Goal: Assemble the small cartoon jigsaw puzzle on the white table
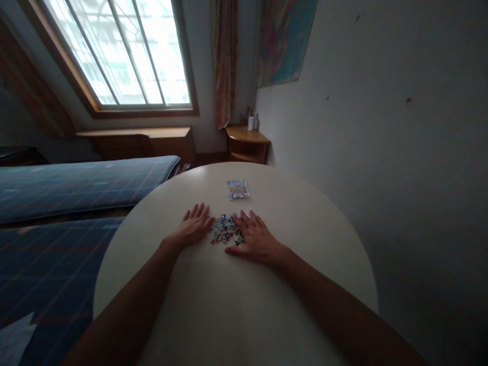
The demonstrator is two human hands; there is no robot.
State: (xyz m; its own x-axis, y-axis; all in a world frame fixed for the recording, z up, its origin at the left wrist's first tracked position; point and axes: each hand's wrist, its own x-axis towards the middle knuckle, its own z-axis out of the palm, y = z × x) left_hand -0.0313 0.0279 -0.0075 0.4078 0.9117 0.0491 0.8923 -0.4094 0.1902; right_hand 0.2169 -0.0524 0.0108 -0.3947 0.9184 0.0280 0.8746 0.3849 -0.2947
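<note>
A small heap of jigsaw puzzle pieces [224, 229] lies on the round white table [236, 300]. At its left edge my left hand [194, 226] rests palm down, fingers apart, with the thumb reaching the pieces. From the right, my right hand [256, 238] lies palm down with spread fingers over that side of the heap, hiding some pieces beneath it. Beyond the heap, a small picture card [237, 189] in blue, white and orange lies flat on the table.
To the left stands a bed or mattress with blue plaid covering [87, 183]; a white paper [17, 335] lies at the lower left. A wooden corner cabinet [247, 134] stands behind the table. A bare wall [381, 178] runs along the right.
</note>
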